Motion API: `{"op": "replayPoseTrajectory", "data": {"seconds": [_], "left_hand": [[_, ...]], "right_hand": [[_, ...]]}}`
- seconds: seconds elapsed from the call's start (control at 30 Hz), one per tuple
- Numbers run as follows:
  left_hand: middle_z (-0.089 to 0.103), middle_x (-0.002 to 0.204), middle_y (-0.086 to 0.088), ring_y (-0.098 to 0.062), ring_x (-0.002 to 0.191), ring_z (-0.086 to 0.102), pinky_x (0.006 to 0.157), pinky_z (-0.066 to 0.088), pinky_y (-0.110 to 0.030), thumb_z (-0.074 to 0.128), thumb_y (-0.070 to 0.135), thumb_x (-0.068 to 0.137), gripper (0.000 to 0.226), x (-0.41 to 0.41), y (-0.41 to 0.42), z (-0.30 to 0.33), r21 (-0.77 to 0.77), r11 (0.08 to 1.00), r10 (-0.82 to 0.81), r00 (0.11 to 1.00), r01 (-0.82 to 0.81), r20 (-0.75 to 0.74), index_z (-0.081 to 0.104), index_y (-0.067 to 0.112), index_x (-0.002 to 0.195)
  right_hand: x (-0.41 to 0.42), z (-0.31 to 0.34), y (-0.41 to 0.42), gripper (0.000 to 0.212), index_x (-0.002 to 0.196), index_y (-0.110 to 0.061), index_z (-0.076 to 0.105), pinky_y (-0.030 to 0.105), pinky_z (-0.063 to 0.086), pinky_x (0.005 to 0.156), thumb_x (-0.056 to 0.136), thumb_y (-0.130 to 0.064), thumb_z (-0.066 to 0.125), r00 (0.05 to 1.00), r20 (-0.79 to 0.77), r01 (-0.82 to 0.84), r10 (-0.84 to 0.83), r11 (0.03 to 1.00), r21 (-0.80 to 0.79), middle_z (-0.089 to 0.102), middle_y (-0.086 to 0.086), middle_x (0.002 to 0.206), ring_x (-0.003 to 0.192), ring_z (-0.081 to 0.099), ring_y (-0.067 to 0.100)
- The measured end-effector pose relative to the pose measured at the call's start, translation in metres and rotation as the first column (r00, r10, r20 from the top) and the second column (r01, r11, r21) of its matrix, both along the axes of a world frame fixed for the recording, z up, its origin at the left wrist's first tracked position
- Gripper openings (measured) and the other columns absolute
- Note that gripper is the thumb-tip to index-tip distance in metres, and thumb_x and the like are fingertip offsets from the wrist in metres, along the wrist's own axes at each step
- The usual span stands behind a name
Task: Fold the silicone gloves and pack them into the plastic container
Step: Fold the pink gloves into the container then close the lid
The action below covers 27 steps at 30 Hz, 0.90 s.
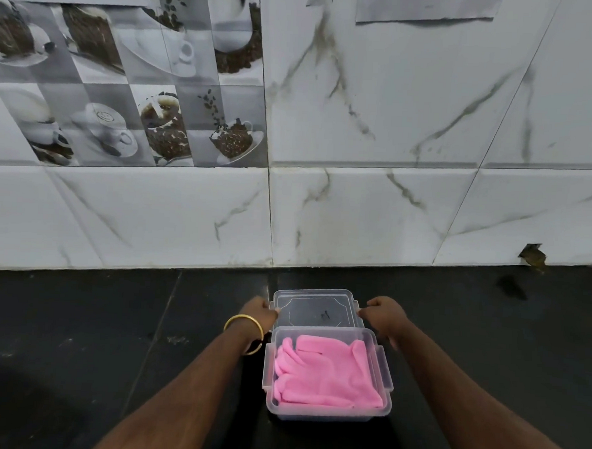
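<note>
A clear plastic container [326,413] sits on the black counter in front of me. Folded pink silicone gloves [328,373] lie inside it and fill most of the box. Just behind the container is its clear lid [317,308], lying flat. My left hand [261,311] grips the lid's left edge and my right hand [382,314] grips its right edge. A gold bangle is on my left wrist.
The black counter [110,334] stretches left and right of the container. A white marbled tile wall [391,212] rises directly behind the lid. A chipped hole [533,257] shows at the wall's base on the right.
</note>
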<state>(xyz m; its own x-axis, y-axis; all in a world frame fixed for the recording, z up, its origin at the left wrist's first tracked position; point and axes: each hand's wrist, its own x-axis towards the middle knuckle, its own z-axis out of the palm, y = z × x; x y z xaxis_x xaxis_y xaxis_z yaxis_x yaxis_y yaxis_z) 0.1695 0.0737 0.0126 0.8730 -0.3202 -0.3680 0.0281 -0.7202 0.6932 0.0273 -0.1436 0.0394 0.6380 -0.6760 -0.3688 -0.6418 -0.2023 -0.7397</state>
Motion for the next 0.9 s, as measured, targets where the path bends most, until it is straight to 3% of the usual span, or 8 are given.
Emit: {"op": "replayPoseTrajectory", "data": {"seconds": [0.1, 0.17, 0.3, 0.37, 0.47, 0.57, 0.7, 0.9], "left_hand": [[0.064, 0.089, -0.019, -0.033, 0.076, 0.064, 0.064, 0.054, -0.036, 0.057, 0.027, 0.093, 0.026, 0.004, 0.000, -0.015, 0.001, 1.000, 0.024, 0.997, -0.024, -0.068, 0.061, 0.002, 0.091], [0.062, 0.082, -0.017, -0.028, 0.067, 0.060, 0.052, 0.052, -0.032, 0.055, 0.027, 0.094, 0.029, 0.006, -0.002, -0.021, -0.036, 0.998, 0.054, 0.992, -0.059, -0.116, 0.062, 0.000, 0.086], [0.055, 0.073, -0.010, -0.022, 0.058, 0.055, 0.045, 0.046, -0.026, 0.054, 0.031, 0.094, 0.030, 0.009, -0.006, -0.022, -0.083, 0.988, 0.114, 0.975, -0.132, -0.192, 0.059, 0.004, 0.084], [0.057, 0.075, -0.010, -0.023, 0.060, 0.055, 0.047, 0.046, -0.025, 0.053, 0.036, 0.094, 0.034, 0.010, -0.009, -0.020, -0.092, 0.984, 0.129, 0.968, -0.151, -0.215, 0.062, 0.003, 0.091], [0.061, 0.081, -0.011, -0.024, 0.064, 0.056, 0.051, 0.045, -0.027, 0.053, 0.043, 0.092, 0.043, 0.010, -0.013, -0.014, -0.159, 0.972, 0.134, 0.963, -0.174, -0.235, 0.065, 0.002, 0.099], [0.062, 0.087, -0.012, -0.025, 0.069, 0.056, 0.060, 0.045, -0.030, 0.055, 0.051, 0.088, 0.050, 0.009, -0.017, 0.002, -0.262, 0.942, 0.160, 0.966, -0.211, -0.204, 0.065, 0.004, 0.100], [0.064, 0.089, -0.016, -0.024, 0.080, 0.057, 0.078, 0.050, -0.040, 0.058, 0.057, 0.085, 0.060, 0.001, -0.021, 0.036, -0.500, 0.806, 0.253, 0.948, -0.318, -0.195, 0.064, 0.002, 0.107], [0.068, 0.081, -0.002, -0.017, 0.074, 0.061, 0.068, 0.048, -0.032, 0.058, 0.059, 0.085, 0.045, -0.031, 0.002, 0.075, -0.692, 0.520, 0.381, 0.861, -0.500, -0.336, 0.067, 0.015, 0.080]], "right_hand": [[0.005, -0.013, -0.004, 0.019, 0.072, -0.006, 0.053, 0.025, 0.035, 0.051, 0.085, -0.011, 0.066, 0.997, -0.064, -0.033, 0.038, 0.997, 0.069, 0.049, 0.015, 0.068, 0.057, 0.042, 0.017], [0.010, -0.020, -0.007, 0.024, 0.091, 0.010, 0.063, 0.030, 0.041, 0.057, 0.088, -0.014, 0.067, 0.995, -0.077, -0.063, 0.071, 0.993, 0.102, 0.061, 0.032, 0.089, 0.068, 0.050, 0.022], [0.017, -0.027, -0.010, 0.038, 0.111, 0.012, 0.063, 0.049, 0.056, 0.082, 0.089, -0.019, 0.069, 0.994, -0.074, -0.072, 0.082, 0.989, 0.130, 0.063, 0.031, 0.117, 0.094, 0.065, 0.034], [0.018, -0.027, -0.011, 0.042, 0.112, 0.014, 0.062, 0.047, 0.055, 0.077, 0.088, -0.019, 0.070, 0.996, -0.065, -0.053, 0.062, 0.989, 0.139, 0.065, 0.032, 0.112, 0.092, 0.066, 0.035], [0.017, -0.020, -0.010, 0.039, 0.102, 0.016, 0.061, 0.036, 0.045, 0.059, 0.088, -0.020, 0.070, 0.999, -0.026, -0.031, 0.036, 0.986, 0.161, 0.057, 0.021, 0.081, 0.066, 0.053, 0.026], [0.016, -0.003, -0.010, 0.020, 0.081, -0.001, 0.056, 0.030, 0.036, 0.050, 0.089, -0.014, 0.068, 0.996, 0.085, -0.013, -0.004, 0.978, 0.207, 0.044, 0.012, 0.067, 0.052, 0.038, 0.016], [0.012, 0.024, -0.007, 0.007, 0.084, -0.001, 0.062, 0.030, 0.038, 0.058, 0.091, -0.003, 0.058, 0.931, 0.341, 0.016, -0.131, 0.947, 0.321, 0.048, 0.013, 0.075, 0.062, 0.042, 0.018], [-0.017, 0.052, 0.007, 0.018, 0.091, -0.009, 0.064, 0.037, 0.052, 0.089, 0.096, -0.016, 0.048, 0.658, 0.546, 0.021, -0.520, 0.737, 0.676, 0.068, 0.007, 0.093, 0.094, 0.067, 0.021]]}}
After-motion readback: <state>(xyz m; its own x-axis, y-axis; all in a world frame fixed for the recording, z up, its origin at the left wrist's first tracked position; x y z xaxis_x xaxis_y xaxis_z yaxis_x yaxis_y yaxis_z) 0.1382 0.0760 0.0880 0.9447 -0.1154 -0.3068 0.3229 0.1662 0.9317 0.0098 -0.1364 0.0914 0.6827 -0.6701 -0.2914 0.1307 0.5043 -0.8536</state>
